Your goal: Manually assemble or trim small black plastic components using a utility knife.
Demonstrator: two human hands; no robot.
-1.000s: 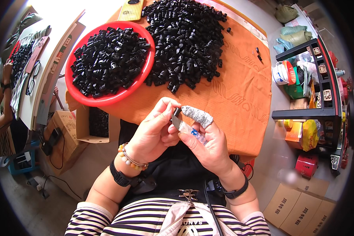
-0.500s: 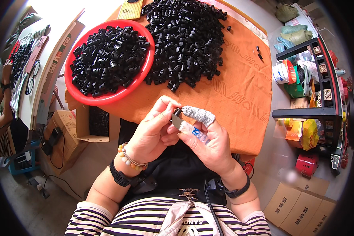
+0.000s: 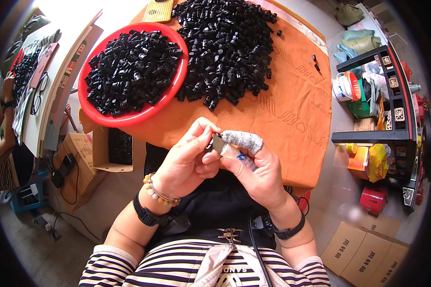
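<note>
My left hand and my right hand meet over my lap, just in front of the orange-covered table. Together they pinch a small black plastic part between the fingertips. The right index finger wears a grey knitted cot, and a small white and blue thing lies in the right palm. A red bowl full of black parts stands at the table's left. A large loose heap of the same black parts lies beside it.
An open cardboard box with black parts sits below the table's left edge. Another person's arm works at a table on the far left. A dark shelf unit with containers stands right; flat cartons lie on the floor.
The hands have stayed together over the lap; the fingers have shifted slightly around the small black part.
</note>
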